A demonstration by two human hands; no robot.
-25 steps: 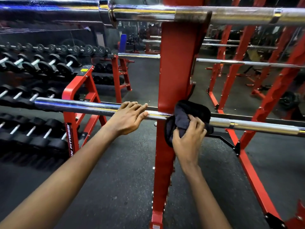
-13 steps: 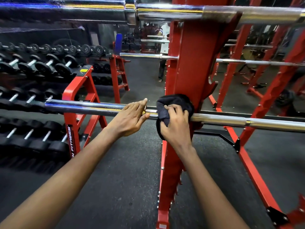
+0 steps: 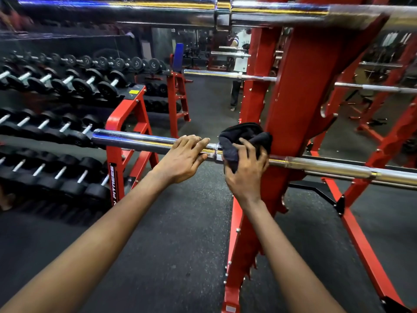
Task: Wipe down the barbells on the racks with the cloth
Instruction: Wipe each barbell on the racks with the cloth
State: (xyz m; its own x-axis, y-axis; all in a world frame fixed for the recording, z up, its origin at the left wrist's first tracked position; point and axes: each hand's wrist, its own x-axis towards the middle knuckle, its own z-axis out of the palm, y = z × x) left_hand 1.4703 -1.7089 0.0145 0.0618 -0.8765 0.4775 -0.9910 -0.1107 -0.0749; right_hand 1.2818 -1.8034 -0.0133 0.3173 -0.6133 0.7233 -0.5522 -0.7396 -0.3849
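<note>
A chrome barbell lies level across the red rack upright at about waist height. My right hand grips a dark cloth bunched around the bar at its collar, just left of the upright. My left hand rests on the bar's sleeve right beside the cloth, fingers laid straight over the top. A second chrome barbell sits on the rack overhead, running across the top of the view.
A red dumbbell rack with rows of black dumbbells stands to the left. A wall mirror behind shows a person and more bars. More red rack legs slope across the black rubber floor at right.
My right hand has slid the cloth leftward along the bar, from the shaft by the upright to the collar. My left hand stays on the sleeve; the camera has swung right.
</note>
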